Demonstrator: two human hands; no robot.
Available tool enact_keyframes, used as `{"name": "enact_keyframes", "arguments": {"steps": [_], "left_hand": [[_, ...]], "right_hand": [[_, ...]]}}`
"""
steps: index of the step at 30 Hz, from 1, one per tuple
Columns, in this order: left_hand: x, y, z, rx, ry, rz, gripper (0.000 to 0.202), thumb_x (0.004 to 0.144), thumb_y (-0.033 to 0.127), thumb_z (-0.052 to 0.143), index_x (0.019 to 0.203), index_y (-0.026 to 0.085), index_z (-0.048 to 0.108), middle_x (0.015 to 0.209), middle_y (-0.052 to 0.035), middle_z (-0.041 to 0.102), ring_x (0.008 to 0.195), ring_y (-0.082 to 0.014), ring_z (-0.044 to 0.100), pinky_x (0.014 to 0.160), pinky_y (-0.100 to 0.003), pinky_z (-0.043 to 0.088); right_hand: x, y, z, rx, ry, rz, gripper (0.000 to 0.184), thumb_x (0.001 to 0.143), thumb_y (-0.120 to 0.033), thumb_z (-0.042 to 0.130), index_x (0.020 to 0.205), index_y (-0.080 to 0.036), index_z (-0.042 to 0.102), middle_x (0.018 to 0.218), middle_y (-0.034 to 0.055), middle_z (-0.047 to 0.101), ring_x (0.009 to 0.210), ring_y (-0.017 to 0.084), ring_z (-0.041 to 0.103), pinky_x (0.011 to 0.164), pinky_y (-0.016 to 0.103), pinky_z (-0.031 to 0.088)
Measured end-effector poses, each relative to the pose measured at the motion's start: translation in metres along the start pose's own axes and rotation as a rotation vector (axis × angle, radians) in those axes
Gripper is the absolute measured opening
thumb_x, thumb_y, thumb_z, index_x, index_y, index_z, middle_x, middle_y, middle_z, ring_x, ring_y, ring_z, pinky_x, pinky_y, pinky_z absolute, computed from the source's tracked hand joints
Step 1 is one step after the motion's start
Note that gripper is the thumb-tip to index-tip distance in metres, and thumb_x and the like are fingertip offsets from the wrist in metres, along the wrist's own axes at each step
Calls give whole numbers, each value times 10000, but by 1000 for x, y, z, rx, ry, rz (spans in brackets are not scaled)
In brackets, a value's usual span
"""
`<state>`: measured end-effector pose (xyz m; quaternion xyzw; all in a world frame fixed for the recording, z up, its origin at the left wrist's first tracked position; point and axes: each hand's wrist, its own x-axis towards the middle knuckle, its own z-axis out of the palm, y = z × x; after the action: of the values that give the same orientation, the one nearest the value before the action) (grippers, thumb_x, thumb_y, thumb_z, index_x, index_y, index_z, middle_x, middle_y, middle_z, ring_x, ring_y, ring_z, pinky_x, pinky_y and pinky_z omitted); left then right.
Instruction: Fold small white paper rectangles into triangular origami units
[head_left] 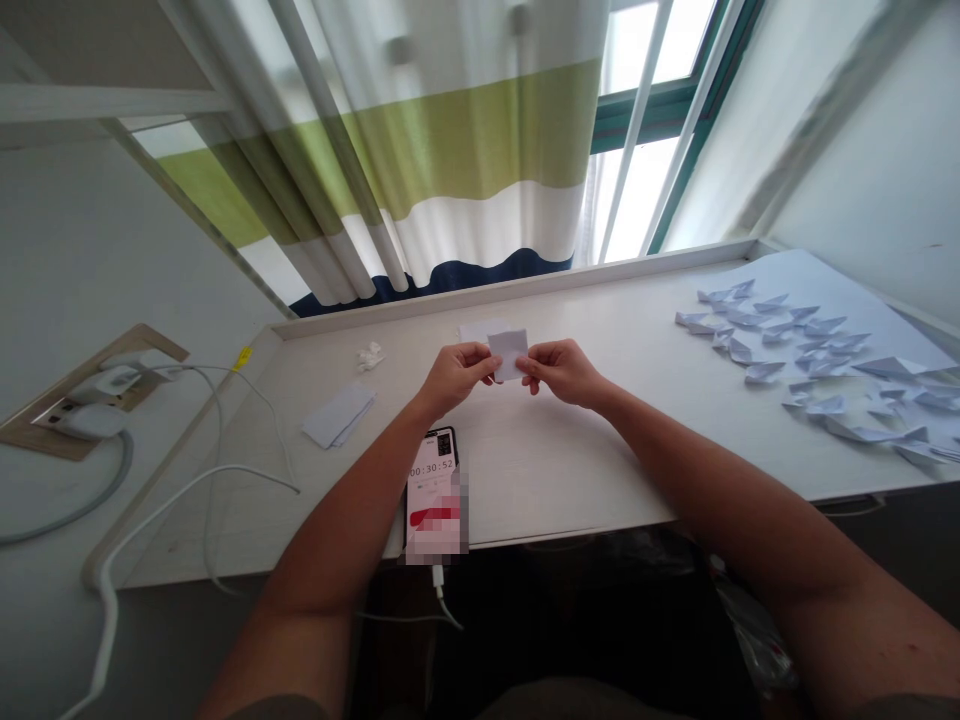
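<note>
My left hand [456,374] and my right hand [562,370] are held together above the middle of the white desk [570,470]. Both pinch a small folded piece of white paper [509,352] between thumb and fingers, the left on its left edge, the right on its right edge. The paper is held upright, a little above the desk. Another flat white sheet [474,330] lies on the desk just behind it.
Several folded paper boats [806,355] are spread over the right end of the desk. A stack of paper slips [339,415] and a crumpled scrap [370,355] lie to the left. A phone [433,490] with a running timer sits by the front edge, with a cable plugged in. A wall socket [82,400] with cables is at the left.
</note>
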<state>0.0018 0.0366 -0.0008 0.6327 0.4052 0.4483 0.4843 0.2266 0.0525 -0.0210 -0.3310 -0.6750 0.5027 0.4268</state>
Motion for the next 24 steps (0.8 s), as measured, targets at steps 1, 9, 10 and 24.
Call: {"name": "enact_keyframes", "arguments": {"steps": [1,9,10,24], "left_hand": [[0,0,1,-9,-2,1,387,770,499,913,852,150,767,772,-57,762,699,-171,699,696,-321,552],[-1,0,0,16,-10,3,336,764,441,921,824,147,769,737,-41,748,654,-162,692,680,-323,558],[-1,0,0,16,-18,-1,339,766,443,921,829,145,772,742,-43,750,662,-163,695,680,-321,559],[-1,-3,2,-11,-77,-4,390,757,463,936,922,139,797,864,-69,789,752,-170,695,711,-322,559]], "right_hand": [[0,-1,0,7,6,-2,678,753,-836,814,670,-169,729,631,66,725,529,157,627,545,300,494],[-1,0,3,150,32,27,597,739,-742,893,806,-159,782,750,59,761,645,178,704,645,337,636],[0,0,3,165,50,29,586,726,-727,910,794,-160,777,739,53,755,640,176,700,641,339,639],[0,-1,1,185,54,73,635,729,-775,870,715,-145,784,648,66,732,617,198,707,597,338,638]]}}
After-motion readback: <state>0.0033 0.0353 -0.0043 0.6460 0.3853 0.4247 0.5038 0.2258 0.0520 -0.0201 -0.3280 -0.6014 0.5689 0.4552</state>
